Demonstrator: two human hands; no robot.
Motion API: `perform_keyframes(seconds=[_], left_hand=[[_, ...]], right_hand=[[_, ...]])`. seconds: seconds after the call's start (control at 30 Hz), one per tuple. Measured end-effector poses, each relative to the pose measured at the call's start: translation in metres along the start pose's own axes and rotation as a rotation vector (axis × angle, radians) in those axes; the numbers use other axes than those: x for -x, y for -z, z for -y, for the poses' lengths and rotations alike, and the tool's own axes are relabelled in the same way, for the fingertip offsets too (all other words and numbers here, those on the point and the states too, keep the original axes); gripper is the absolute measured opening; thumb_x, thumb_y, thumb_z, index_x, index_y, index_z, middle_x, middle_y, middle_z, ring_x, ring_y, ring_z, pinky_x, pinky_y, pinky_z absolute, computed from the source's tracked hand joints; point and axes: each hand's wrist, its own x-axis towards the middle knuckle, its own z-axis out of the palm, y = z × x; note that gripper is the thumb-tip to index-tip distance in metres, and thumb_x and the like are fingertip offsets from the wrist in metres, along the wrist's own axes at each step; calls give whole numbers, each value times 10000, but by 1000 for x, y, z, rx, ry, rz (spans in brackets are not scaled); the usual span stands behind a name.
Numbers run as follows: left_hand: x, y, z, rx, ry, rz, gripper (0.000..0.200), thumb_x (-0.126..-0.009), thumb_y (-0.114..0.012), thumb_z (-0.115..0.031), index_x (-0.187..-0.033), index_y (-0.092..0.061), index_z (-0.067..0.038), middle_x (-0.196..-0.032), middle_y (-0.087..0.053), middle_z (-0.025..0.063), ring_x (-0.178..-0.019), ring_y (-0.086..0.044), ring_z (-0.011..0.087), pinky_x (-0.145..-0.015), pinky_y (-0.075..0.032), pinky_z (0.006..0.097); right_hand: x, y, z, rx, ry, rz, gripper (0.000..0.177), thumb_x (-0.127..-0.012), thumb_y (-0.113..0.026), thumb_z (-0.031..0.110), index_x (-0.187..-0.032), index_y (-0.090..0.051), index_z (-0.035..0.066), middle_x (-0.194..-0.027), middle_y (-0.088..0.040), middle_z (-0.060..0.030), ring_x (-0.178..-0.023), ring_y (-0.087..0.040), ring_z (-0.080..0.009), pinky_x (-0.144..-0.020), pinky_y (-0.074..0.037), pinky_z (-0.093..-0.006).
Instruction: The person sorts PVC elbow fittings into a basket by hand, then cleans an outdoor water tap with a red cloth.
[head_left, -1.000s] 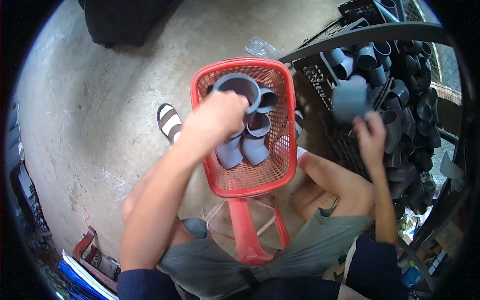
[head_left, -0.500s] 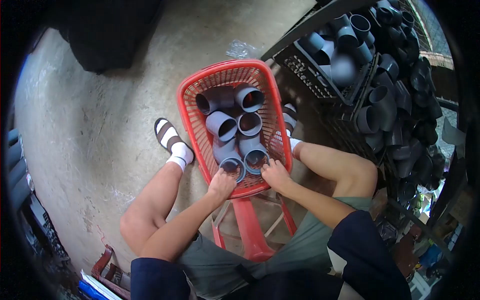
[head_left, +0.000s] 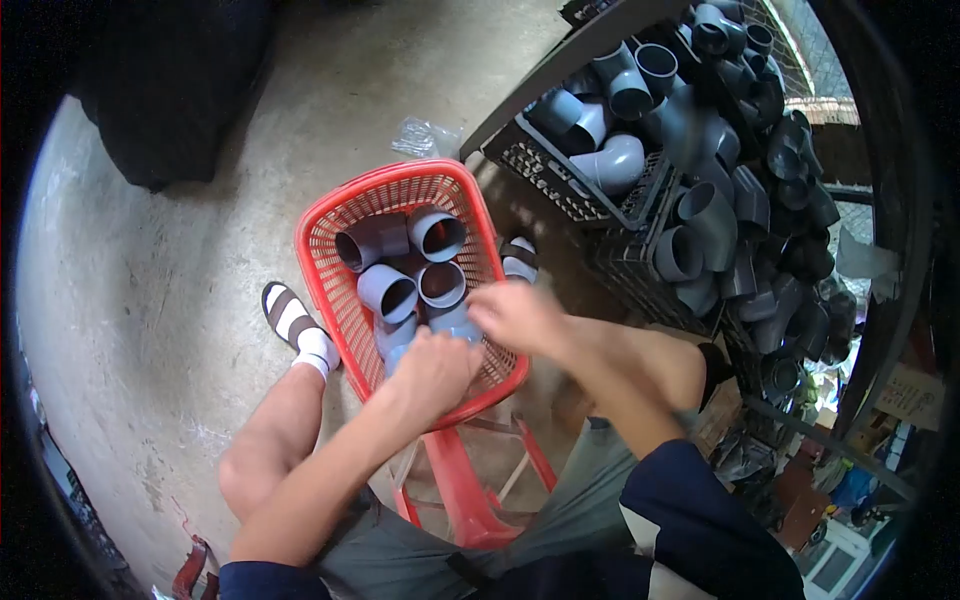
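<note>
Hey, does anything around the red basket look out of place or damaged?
One thing: crumpled clear plastic lies loose on the concrete floor just beyond the red basket, like stray wrapping. The grey pipe fittings in the basket show no damage that I can see.

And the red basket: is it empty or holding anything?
Holding things: several grey pipe fittings lie inside the red basket, their round openings showing.

Open floor [head_left: 150, 330] is stretching left beyond the sandalled foot [head_left: 293, 316]; right of the red basket [head_left: 488, 235], a black crate [head_left: 548, 180] and dark frame bar [head_left: 560, 70] are obstructing passage.
</note>
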Motion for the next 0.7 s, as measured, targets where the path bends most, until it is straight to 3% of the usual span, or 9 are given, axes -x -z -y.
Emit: perform_keyframes(seconds=[0.03,0.1,0.13,0.2,0.27,0.33,0.4,0.47,0.7], left_hand=[[1,24,9,-16,67,5,186,-887,-621,-193,-1010,-655,-57,-891,-726,107,-882,-712,277,-750,-554,443],[3,52,33,-57,193,-77,197,-874,-642,-187,-1025,-637,-61,-892,-709,99,-869,-700,282,-752,-545,447],[4,58,46,-83,260,-166,208,-868,-652,-186,-1034,-628,-63,-896,-694,100,-870,-690,287,-761,-540,446],[9,70,63,-280,330,-328,232,-869,-654,-180,-1066,-611,-66,-913,-655,109,-889,-671,297,-768,-531,440],[9,70,75,-214,381,-304,268,-868,-652,-176,-1107,-601,-64,-946,-640,118,-901,-663,297,-794,-524,435],[9,68,80,-112,391,-285,271,-871,-650,-175,-1114,-609,-63,-946,-647,113,-906,-666,291,-805,-522,435],[11,71,76,-80,387,-208,276,-871,-651,-180,-1123,-626,-70,-963,-659,111,-923,-672,295,-815,-524,447],[5,74,68,-40,428,-152,291,-859,-653,-176,-1129,-625,-71,-972,-658,102,-949,-668,282,-830,-515,425],[-18,77,44,-23,282,-163,293,-850,-668,-164,-1127,-619,-84,-988,-655,79,-965,-652,244,-814,-485,389]], right_hand=[[-5,59,39,-40,-206,-65,278,-912,-609,302,-1022,-721,74,-982,-732,-172,-919,-704,-375,-811,-569,-463],[-39,93,-8,-35,-50,-498,259,-928,-591,242,-1062,-719,60,-913,-740,-168,-838,-736,-298,-750,-569,-403],[-60,118,-26,-208,-213,-568,244,-927,-596,211,-1059,-718,47,-871,-744,-136,-770,-719,-224,-708,-556,-354],[-108,161,-92,-559,-297,-593,299,-918,-646,215,-1175,-677,65,-998,-726,-69,-815,-668,-151,-715,-530,-285],[-156,181,-148,-434,-479,-575,443,-901,-708,293,-1266,-624,57,-1109,-706,-104,-920,-673,-187,-785,-535,-314],[-205,182,-203,-45,-531,-468,634,-859,-764,392,-1349,-560,45,-1184,-684,-147,-1004,-672,-245,-867,-530,-355],[-235,174,-203,0,-673,-366,1038,-723,-812,613,-1508,-395,77,-1407,-559,-235,-1249,-587,-327,-1018,-474,-411],[-278,171,-222,66,-783,-524,1207,-631,-839,676,-1528,-346,35,-1490,-471,-254,-1361,-494,-351,-1106,-411,-439],[-308,165,-219,56,-920,-719,1211,-632,-856,596,-1506,-324,-51,-1524,-428,-258,-1408,-441,-362,-1164,-343,-458]])
